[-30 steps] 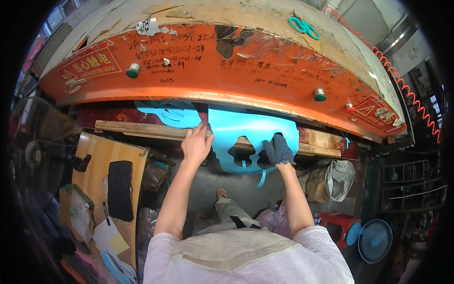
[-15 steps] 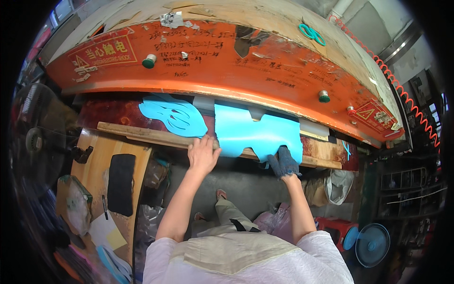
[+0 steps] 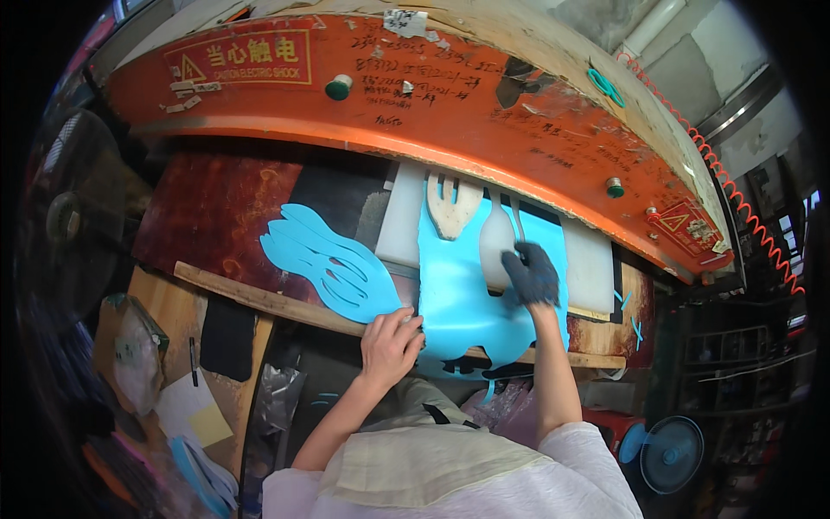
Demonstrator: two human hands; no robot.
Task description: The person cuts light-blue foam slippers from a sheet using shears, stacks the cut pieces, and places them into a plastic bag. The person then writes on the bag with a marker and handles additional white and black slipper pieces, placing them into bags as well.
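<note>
A bright blue sheet [image 3: 458, 324], with sole-shaped openings cut through it, lies over the work surface and hangs past the wooden front rail. My bare left hand [image 3: 392, 346] has its fingers curled at the sheet's left edge by the rail. My right hand [image 3: 529, 275], in a dark glove, is over a large opening on the sheet's right side; motion blur hides its exact grip. Thin grey strips [image 3: 517, 216] stand just beyond its fingers. A beige slotted sole-shaped piece [image 3: 450, 210] sits at the sheet's far left. Cut blue sole shapes [image 3: 333, 264] lie stacked left of the sheet.
An orange machine beam [image 3: 415, 104] with green buttons spans the far side, low over the surface. White boards [image 3: 590, 266] lie under the sheet. The wooden rail [image 3: 268, 298] runs along the front. A side table [image 3: 246, 346] stands left, a fan [image 3: 670, 454] lower right.
The blue sheet has come nearer to me, showing more openings and the beige piece. My right hand has moved from its near edge to farther in. The view has shifted.
</note>
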